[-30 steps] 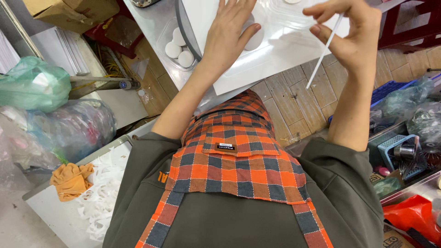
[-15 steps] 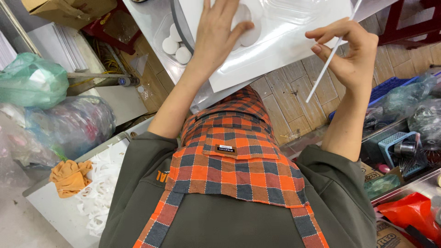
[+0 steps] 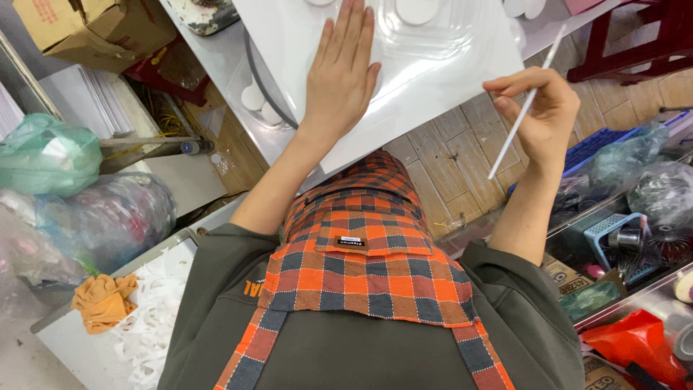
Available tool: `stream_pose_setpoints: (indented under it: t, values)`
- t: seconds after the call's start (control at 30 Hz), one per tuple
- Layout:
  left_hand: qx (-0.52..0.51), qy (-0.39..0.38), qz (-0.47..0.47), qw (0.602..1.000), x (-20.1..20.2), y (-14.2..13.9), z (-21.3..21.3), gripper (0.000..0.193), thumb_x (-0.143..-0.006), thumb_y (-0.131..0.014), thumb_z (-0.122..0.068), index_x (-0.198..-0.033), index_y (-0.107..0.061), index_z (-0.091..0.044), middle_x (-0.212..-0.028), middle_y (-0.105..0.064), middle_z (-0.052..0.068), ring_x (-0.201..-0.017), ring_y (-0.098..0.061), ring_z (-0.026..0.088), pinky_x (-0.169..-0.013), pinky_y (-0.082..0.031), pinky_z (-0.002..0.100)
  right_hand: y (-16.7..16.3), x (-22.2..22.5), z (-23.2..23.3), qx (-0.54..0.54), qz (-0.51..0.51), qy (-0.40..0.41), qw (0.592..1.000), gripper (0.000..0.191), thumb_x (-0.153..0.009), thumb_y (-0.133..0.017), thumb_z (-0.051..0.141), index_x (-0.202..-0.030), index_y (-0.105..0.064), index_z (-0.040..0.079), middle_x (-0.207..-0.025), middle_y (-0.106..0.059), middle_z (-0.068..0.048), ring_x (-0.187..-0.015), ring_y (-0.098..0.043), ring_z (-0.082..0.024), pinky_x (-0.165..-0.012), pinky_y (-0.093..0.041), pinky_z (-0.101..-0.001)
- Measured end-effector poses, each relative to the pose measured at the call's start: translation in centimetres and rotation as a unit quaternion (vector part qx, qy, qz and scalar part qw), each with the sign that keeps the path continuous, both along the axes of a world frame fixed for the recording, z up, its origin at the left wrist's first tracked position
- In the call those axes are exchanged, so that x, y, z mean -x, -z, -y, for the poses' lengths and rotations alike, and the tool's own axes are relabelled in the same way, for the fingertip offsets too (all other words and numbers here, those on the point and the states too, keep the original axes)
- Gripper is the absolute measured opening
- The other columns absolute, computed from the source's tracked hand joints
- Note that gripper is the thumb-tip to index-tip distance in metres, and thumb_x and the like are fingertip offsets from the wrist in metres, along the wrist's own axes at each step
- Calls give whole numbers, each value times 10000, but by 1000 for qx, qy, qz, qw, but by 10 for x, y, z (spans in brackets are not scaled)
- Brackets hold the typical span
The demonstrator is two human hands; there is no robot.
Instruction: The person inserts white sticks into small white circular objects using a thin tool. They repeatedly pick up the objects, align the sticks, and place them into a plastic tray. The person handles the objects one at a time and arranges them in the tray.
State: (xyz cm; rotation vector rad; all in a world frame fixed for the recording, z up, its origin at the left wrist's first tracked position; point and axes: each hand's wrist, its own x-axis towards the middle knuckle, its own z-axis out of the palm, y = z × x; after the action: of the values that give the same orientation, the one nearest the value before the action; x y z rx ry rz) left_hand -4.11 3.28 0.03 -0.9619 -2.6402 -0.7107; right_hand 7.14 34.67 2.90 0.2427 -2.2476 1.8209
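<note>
The picture is bright, with soft, even light and no dark shadows. White glare shines off the clear plastic sheet [image 3: 433, 50] near the top. The middle looks sharp. The edges bend and stretch, as with a wide lens. The plastic bags [image 3: 86, 217] at the side look a little soft and blurry.

Left hand [image 3: 339, 79]: flat on the plastic sheet [image 3: 433, 65]
Right hand [image 3: 538, 115]: right of the sheet, off its edge
Stick [image 3: 523, 108]: in my right hand
Discs [image 3: 258, 105]: left of the sheet
</note>
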Motion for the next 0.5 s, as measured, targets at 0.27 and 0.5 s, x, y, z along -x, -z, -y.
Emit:
stream_pose_setpoints:
  t: [0.27,0.5]
  values:
    - [-65,42,99,992,-6,-8,46,743,-1136,-648,-243,-1669,-200,15,-1728,-180,253,-1633,-214,325,-1364,-139,536,88,1,-3,45,-14,270,962,132,-1122,-628,155,-1100,-618,25,-1074,-753,-121,-886,-639,-129,-814,-534,-280]
    - [-3,-71,18,997,-9,13,17,829,-1087,-719,-386,-1653,-242,-10,-1706,-222,223,-1606,-201,407,-1340,-163,560,145,18,39,-164,107,247,949,199,-1008,-630,69,-1186,-667,-14,-948,-740,-138,-778,-668,-203,-685,-506,-312]
